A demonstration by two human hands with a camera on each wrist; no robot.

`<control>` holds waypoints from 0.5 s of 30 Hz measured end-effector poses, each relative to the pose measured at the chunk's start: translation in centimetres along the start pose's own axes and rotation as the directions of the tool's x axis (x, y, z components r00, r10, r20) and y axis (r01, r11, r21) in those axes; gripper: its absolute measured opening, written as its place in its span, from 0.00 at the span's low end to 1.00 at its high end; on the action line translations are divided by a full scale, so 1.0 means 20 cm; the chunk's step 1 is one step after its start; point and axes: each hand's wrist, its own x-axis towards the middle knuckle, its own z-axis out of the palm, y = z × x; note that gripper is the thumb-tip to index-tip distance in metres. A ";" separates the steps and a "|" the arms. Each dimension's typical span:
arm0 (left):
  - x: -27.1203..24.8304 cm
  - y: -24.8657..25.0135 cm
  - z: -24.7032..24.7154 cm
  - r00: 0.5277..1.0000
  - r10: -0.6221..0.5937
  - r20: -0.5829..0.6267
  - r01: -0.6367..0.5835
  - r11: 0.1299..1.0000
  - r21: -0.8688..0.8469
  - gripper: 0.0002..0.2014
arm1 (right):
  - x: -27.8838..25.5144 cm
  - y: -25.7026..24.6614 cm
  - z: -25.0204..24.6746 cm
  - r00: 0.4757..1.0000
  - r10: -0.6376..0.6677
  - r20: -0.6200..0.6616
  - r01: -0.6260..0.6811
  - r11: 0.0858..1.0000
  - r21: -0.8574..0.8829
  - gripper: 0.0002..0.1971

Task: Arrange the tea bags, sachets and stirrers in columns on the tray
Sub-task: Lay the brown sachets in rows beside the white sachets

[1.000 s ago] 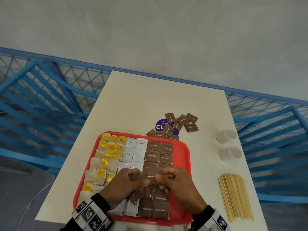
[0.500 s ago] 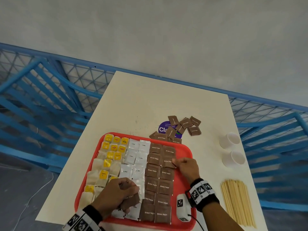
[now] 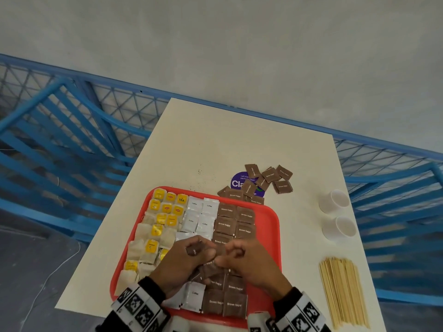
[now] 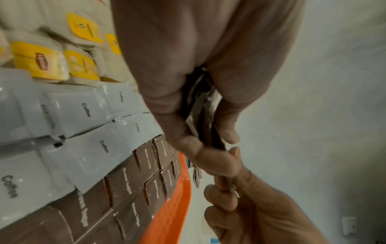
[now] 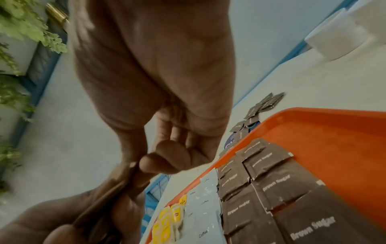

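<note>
A red tray holds columns of yellow-tagged tea bags, white coffee sachets and brown sugar sachets. Over its middle my left hand grips a small stack of brown sugar sachets. My right hand meets it and pinches the edge of one sachet from that stack between thumb and forefinger. More brown sachets lie loose on the table beyond the tray. Wooden stirrers lie in a bundle on the table at the right.
Two white paper cups lie on their sides right of the tray. A purple round sticker sits under the loose sachets. The cream table is bordered by blue railings. The tray's right strip is bare red.
My right hand came back from the tray's far right brown column to meet the left hand at the centre. It now pinches a sachet from the stack held in the left hand.
</note>
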 end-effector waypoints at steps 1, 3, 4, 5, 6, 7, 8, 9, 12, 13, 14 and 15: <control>0.00 0.00 0.01 1.000 -0.004 0.002 0.004 1.000 -0.004 0.13 | 0.00 -0.01 0.00 0.998 0.032 -0.045 -0.029 0.998 0.057 0.09; -0.02 0.01 0.01 0.999 -0.027 0.025 0.027 0.999 -0.022 0.14 | -0.01 -0.02 -0.01 0.989 0.080 -0.122 -0.062 0.987 0.148 0.08; -0.02 0.02 0.01 0.999 -0.030 0.029 0.031 0.999 -0.022 0.15 | -0.01 -0.02 -0.02 0.986 0.086 -0.145 -0.059 0.982 0.181 0.08; -0.03 0.03 0.01 0.999 -0.027 0.023 0.028 0.999 -0.015 0.16 | -0.02 -0.02 -0.03 0.984 0.085 -0.159 -0.051 0.977 0.207 0.06; -0.03 0.03 0.00 1.000 -0.023 0.013 0.023 1.000 -0.001 0.16 | -0.03 -0.03 -0.04 0.983 0.076 -0.165 -0.037 0.973 0.227 0.06; -0.03 0.04 0.00 1.000 -0.018 0.005 0.018 1.000 0.020 0.15 | -0.04 -0.03 -0.04 0.985 0.068 -0.158 -0.028 0.971 0.238 0.06; -0.03 0.04 0.00 1.000 -0.016 0.002 0.016 0.999 0.045 0.14 | -0.05 -0.03 -0.03 0.988 0.059 -0.143 -0.023 0.970 0.244 0.07; -0.04 0.04 0.01 1.000 -0.014 0.001 0.014 0.997 0.072 0.13 | -0.06 -0.05 -0.03 0.991 0.052 -0.124 -0.020 0.969 0.246 0.08; -0.04 0.04 0.02 1.000 -0.002 -0.002 0.002 0.991 0.137 0.13 | -0.09 -0.07 -0.01 0.994 -0.009 -0.112 0.036 0.969 0.244 0.11; -0.03 0.04 0.02 1.000 0.009 -0.003 -0.009 0.990 0.144 0.14 | -0.09 -0.08 -0.01 0.991 -0.030 -0.127 0.058 0.973 0.225 0.13; -0.03 0.05 0.02 1.000 0.023 -0.005 -0.022 0.989 0.147 0.14 | -0.09 -0.08 0.00 0.986 -0.058 -0.158 0.088 0.979 0.186 0.15; -0.03 0.05 0.02 0.999 0.036 -0.006 -0.035 0.988 0.150 0.14 | -0.09 -0.09 0.00 0.976 -0.086 -0.202 0.115 0.984 0.137 0.17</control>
